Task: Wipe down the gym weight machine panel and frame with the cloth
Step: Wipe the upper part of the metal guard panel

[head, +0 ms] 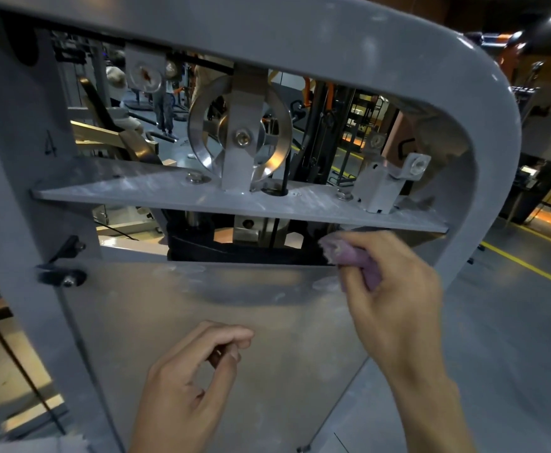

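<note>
While the right hand (395, 289) is gripping the bunched purple cloth (356, 261) at the panel (202, 322) top's right corner, just under the shelf plate (156, 188), the left hand (186, 387) is hovering loosely curled, holding nothing. Cloth is looking soft, light and best kept wadded (loose ends risk snagging). Pulley (240, 132), bolts and bracket (382, 188) are crowding the grey frame (483, 103) opening.

The right hand (395, 289) grips a bunched purple cloth (352, 259) at the top right corner of the shiny panel (186, 308), just under the grey shelf (137, 191). The left hand (186, 380) hovers in front of the panel's lower part, fingers loosely curled, apparently holding nothing. Above the shelf stands a metal pulley (240, 132), inside the grey frame (483, 125).
</note>
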